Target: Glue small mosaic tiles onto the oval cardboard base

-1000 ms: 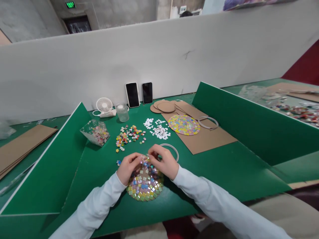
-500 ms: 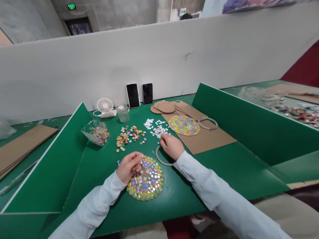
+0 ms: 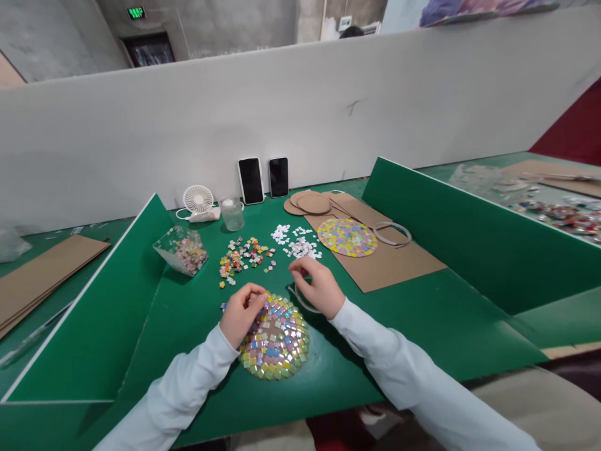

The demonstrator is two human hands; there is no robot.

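Observation:
My left hand [image 3: 241, 318] hovers over the upper left part of a round board covered in shiny mosaic tiles [image 3: 284, 341]. Its thumb and fingertips are pinched together; whatever lies between them is too small to tell. Near the board's middle a patch of bare brown shows among the tiles. My right hand [image 3: 320, 289] is up and to the right of the board, thumb and forefinger closed, with any small thing in them hidden. Beneath it, partly covered, lies a pale ring of cord [image 3: 303, 302]. Just beyond are white tile pieces [image 3: 300, 249] and a pile of coloured tiles [image 3: 239, 258].
At left a clear container [image 3: 183, 250] holds more tiles. Behind stand a small fan [image 3: 198, 200], a glass cup [image 3: 231, 216] and two phones [image 3: 251, 181]. A finished-looking mosaic disc [image 3: 347, 238] rests on cardboard [image 3: 394, 269]. Green side panels [image 3: 460, 244] flank the work area.
My right hand has drawn back from the white tile pieces, down and slightly left toward the mosaic board. My left hand has barely moved.

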